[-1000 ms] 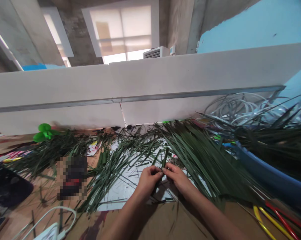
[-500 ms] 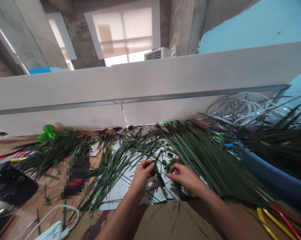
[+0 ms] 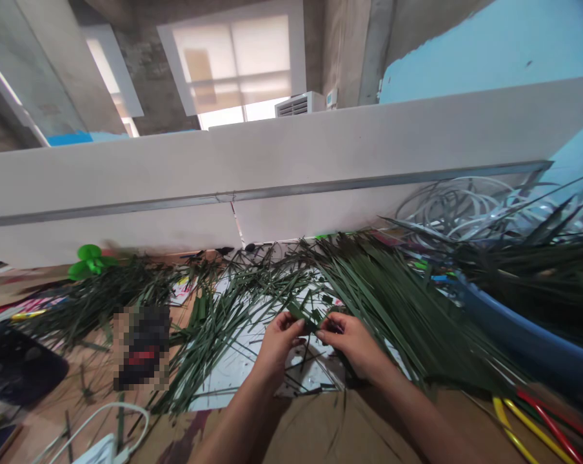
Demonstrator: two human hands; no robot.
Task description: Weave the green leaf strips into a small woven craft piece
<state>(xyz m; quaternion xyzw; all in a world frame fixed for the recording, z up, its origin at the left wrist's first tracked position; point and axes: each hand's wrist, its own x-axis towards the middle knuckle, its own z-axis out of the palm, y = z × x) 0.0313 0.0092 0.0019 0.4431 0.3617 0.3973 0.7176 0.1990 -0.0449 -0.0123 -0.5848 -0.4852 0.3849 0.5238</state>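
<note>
My left hand (image 3: 282, 341) pinches a short dark green leaf strip (image 3: 298, 313) between thumb and fingers. Close beside it on the right, my right hand (image 3: 347, 338) also grips green leaf strip material, its fingertips nearly meeting the left ones. Whether both hands hold one strip or two separate pieces I cannot tell. Below them lies a white sheet (image 3: 224, 380) scattered with leaf scraps. Long cut green leaves (image 3: 393, 303) are piled just to the right, and thin strips (image 3: 209, 335) spread to the left.
A blue basin (image 3: 518, 328) heaped with dark leaves stands at right, with red and yellow tool handles (image 3: 538, 425) in front. White coiled tubing (image 3: 460, 203) lies behind it. A white power strip (image 3: 98, 450) and cable are at lower left, near a green plastic thing (image 3: 91, 261). A white partition (image 3: 296, 151) borders the back.
My hands have come closer together. The strip in the left hand, which hung downward, now slants up and across toward the right fingertips. The view has shifted slightly.
</note>
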